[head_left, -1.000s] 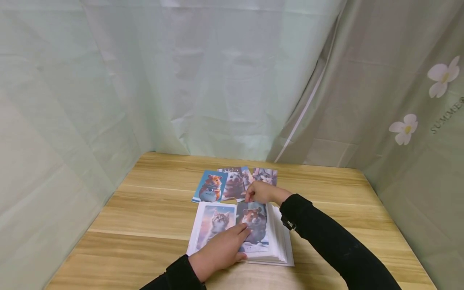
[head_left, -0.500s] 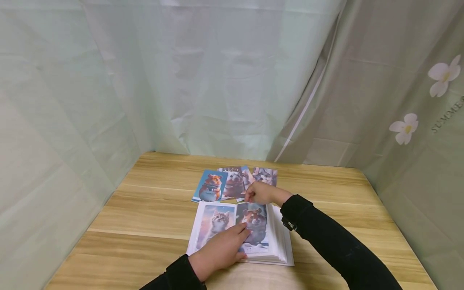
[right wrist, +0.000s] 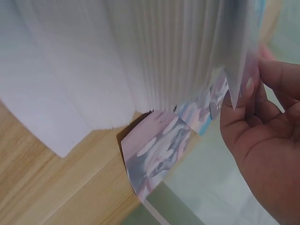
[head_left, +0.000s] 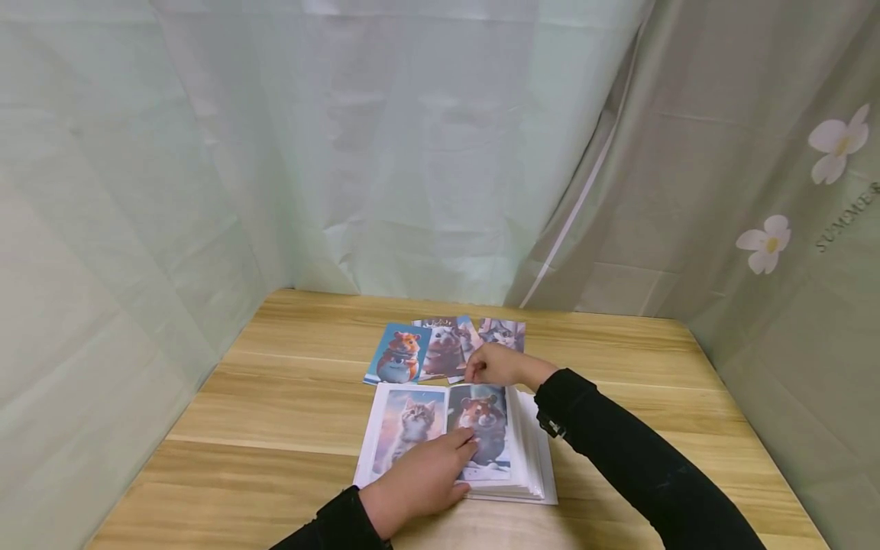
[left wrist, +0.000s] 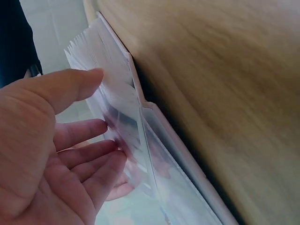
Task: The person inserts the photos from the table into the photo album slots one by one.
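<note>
An open white photo album (head_left: 532,470) lies on the wooden table. A kitten photo (head_left: 415,420) fills its left page and a brown hamster photo (head_left: 490,439) its right page. My left hand (head_left: 422,473) lies across the lower part of the album, its fingertips touching the hamster photo. In the left wrist view its fingers are extended against the clear sleeve (left wrist: 126,124). My right hand (head_left: 498,364) is at the top edge of the right page. In the right wrist view its thumb and fingers pinch the photo at the sleeve's edge; part of the grip is hidden.
Behind the album lie several loose photos: a hamster on blue (head_left: 399,355), a grey animal (head_left: 445,351) overlapping another, and a grey cat (head_left: 503,334) partly behind my right hand. A pale curtain (head_left: 412,153) hangs along the table's back and sides.
My left hand has shifted very slightly over the page. The hamster photo sits a touch lower in its sleeve than one second ago. My right hand stays at the page's top edge.
</note>
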Demonstrator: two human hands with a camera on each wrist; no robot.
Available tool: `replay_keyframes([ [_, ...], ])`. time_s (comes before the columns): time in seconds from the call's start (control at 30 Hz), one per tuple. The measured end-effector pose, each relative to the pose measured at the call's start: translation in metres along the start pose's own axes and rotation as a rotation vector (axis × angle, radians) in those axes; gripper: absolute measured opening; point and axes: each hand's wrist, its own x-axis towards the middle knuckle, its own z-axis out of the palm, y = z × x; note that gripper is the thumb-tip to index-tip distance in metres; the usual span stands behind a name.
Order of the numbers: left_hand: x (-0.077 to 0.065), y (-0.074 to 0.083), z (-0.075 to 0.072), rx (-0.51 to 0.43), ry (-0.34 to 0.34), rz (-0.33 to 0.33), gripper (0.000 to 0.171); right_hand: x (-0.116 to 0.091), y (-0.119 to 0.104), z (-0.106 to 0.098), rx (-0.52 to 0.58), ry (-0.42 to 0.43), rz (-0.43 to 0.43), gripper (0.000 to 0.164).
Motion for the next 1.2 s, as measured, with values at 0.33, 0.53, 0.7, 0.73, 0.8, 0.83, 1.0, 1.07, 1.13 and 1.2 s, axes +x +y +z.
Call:
replay_keyframes([
  [0.33, 0.000, 0.000, 0.002, -0.021, -0.008, -0.003, 0.063, -0.003, 0.003, -0.008, 0.039, 0.015, 0.072, 0.019],
  [0.53, -0.001, -0.001, 0.001, -0.059, 0.006, -0.006, 0.062, -0.008, 0.003, -0.018, 0.037, 0.039, 0.040, 0.018],
  [0.7, 0.000, -0.003, 0.001, -0.112, 0.023, -0.009, 0.060, -0.014, 0.003, -0.026, 0.030, 0.063, 0.036, 0.020],
  [0.73, 0.000, -0.003, 0.001, -0.121, 0.025, -0.010, 0.059, -0.015, 0.003, -0.028, 0.033, 0.068, 0.035, 0.020],
  [0.8, 0.000, -0.003, 0.001, -0.138, 0.031, -0.013, 0.058, -0.017, 0.003, -0.031, 0.036, 0.087, 0.026, 0.019],
  [0.83, 0.000, -0.003, 0.000, -0.147, 0.034, -0.012, 0.058, -0.019, 0.003, -0.032, 0.038, 0.096, 0.022, 0.018],
  [1.0, 0.000, 0.000, -0.002, -0.189, 0.060, 0.002, 0.060, -0.022, 0.004, -0.035, 0.057, 0.135, 0.040, 0.014],
  [1.07, 0.001, 0.001, -0.003, -0.198, 0.080, 0.013, 0.061, -0.024, 0.005, -0.035, 0.064, 0.144, 0.052, 0.013],
  [1.13, 0.001, 0.001, -0.003, -0.202, 0.107, 0.022, 0.062, -0.025, 0.007, -0.035, 0.076, 0.150, 0.063, 0.013],
  [1.2, 0.001, 0.001, -0.002, -0.213, 0.130, 0.019, 0.063, -0.026, 0.008, -0.035, 0.080, 0.154, 0.061, 0.013],
])
